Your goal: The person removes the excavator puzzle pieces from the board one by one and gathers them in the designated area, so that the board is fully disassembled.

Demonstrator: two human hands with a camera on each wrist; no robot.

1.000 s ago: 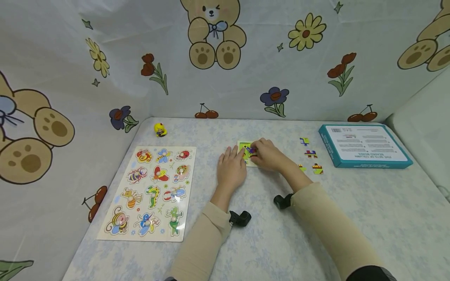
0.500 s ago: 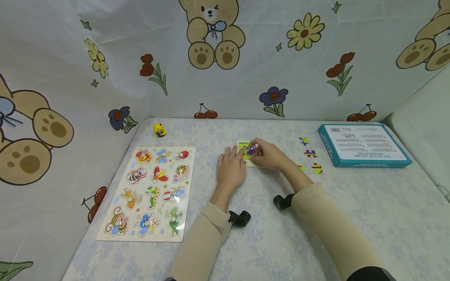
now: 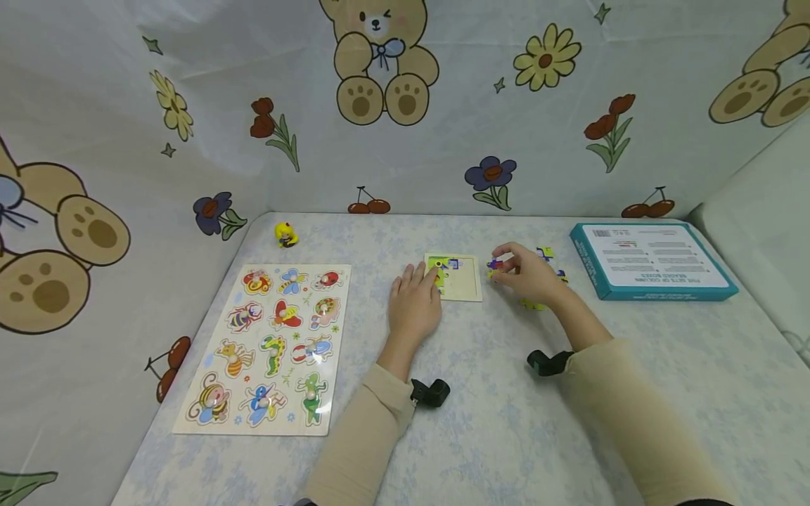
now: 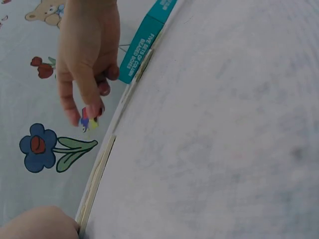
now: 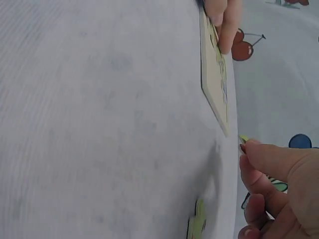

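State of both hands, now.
Left hand: open, touching the puzzle tray.
Right hand: closed, pinching a multicoloured puzzle piece between thumb and fingers.

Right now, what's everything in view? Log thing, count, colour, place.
Puzzle tray: one, cream, centre
Tray pieces: count unclear, mainly green, left inside
Held piece: one, purple, red, yellow, right of tray
Loose pieces: at least three, multicoloured, right of tray
Box: one, teal and white, far right
Picture board: one, cream, multicoloured pictures, left
Figurine: one, yellow and black, far left
Table: one, white-blue, underneath
Backdrop: one, white, printed, behind
Wrist devices: two, black, wrists
Sleeves: two, beige, foreground
Left hand: one, at tray's left edge
Right hand: one, pinching held piece
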